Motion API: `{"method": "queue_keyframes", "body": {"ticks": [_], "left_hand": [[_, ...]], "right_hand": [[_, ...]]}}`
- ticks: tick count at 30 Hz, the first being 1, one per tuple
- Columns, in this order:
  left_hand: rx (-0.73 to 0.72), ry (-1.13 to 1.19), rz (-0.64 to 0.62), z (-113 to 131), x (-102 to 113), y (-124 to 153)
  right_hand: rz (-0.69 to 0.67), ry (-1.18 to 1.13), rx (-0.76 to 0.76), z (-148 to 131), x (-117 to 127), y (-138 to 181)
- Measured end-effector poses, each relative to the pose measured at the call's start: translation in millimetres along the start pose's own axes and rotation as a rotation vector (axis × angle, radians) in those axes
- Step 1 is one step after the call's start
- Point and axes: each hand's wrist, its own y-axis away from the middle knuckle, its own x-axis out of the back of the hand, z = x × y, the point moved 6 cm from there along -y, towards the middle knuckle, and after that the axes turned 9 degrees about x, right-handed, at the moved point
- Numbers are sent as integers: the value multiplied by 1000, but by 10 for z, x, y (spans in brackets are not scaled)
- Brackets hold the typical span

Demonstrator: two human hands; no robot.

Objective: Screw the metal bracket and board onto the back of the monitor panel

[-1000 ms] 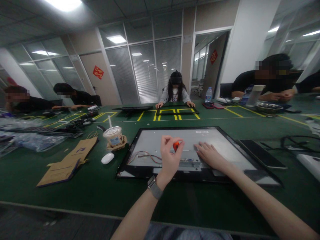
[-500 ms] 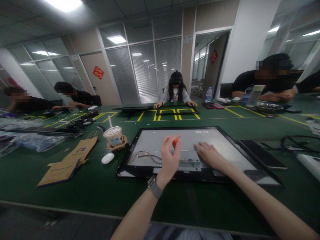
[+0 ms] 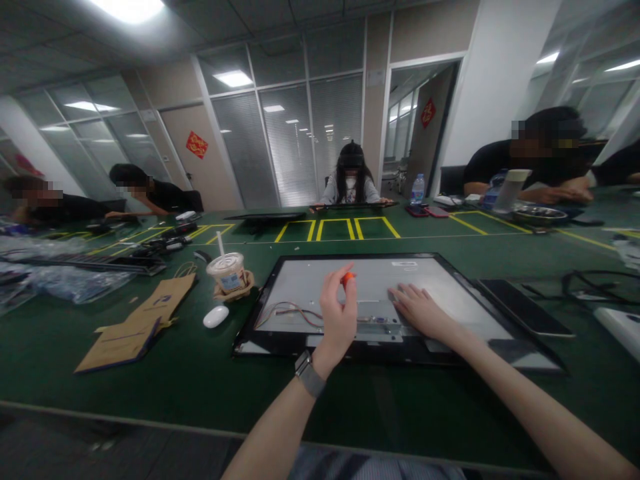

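A large display panel (image 3: 300, 277) with a grey back and black frame lies flat on the green table, with a bundle of thin wires (image 3: 287, 309) along its near left part. My left hand (image 3: 339, 303), watch on the wrist, is raised over the panel's middle. Its thumb and fingers close on a small orange-red object (image 3: 349, 278), mostly hidden, whose kind I cannot make out. On the panel's right half rests my right hand (image 3: 419, 309), flat with the fingers stretched out and holding nothing.
Left of the panel are a drink cup (image 3: 227, 272) in a cardboard holder, a white mouse (image 3: 216, 317) and a paper bag (image 3: 143, 320). A dark flat slab (image 3: 525, 307) and cables (image 3: 590, 283) lie right. Across the table a person (image 3: 351, 177) holds a dark frame.
My left hand has shifted and turned slightly, with the orange-red object still in its fingers. My right hand stays put. The person opposite has raised the dark frame off the table.
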Motion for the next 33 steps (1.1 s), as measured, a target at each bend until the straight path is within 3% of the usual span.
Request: {"method": "queue_keyframes", "body": {"ticks": [8,16,26,33], "left_hand": [[-39,-93,59,34,28,3],[-1,25,-60,18,-18,10],[-48,-94,-22,56,-27,-2],[-20,3,-88,50,-47,12]], "right_hand": [[19,-17,1,16,-14,9],[26,-15,1,29,-31,2],[20,-20,3,13,6,6],[26,-13,3,2,14,8]]}}
